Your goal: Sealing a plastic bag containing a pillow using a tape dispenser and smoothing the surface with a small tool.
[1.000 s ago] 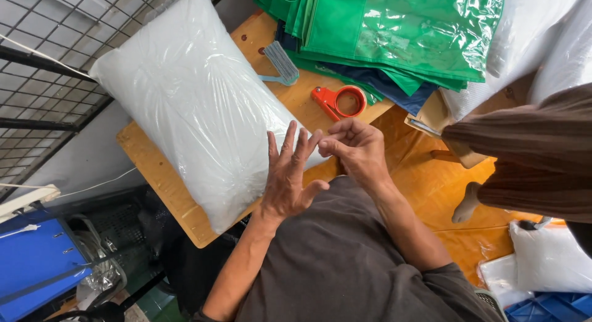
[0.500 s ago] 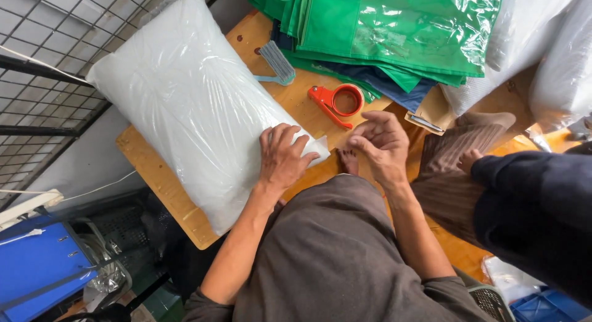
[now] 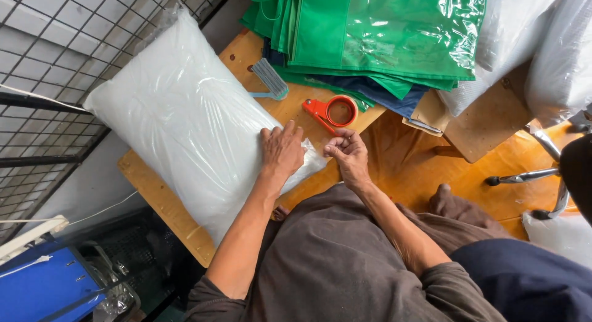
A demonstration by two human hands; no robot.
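The right hand had drawn back from the table's near edge, fingers curled together, pinching nothing visible. The left hand lay flat — fingers together — pinning the plastic-wrapped pillow near the orange tape dispenser.

The near corner of the white plastic-wrapped pillow is covered by the left hand. What the curled fingers of the right hand pinch cannot be made out; possibly nothing is held. The green bag stack is cut off by the top edge, and the darker bags beneath it are mostly hidden. The chair frame is cropped at the right edge. The wooden table is largely concealed under the pillow.
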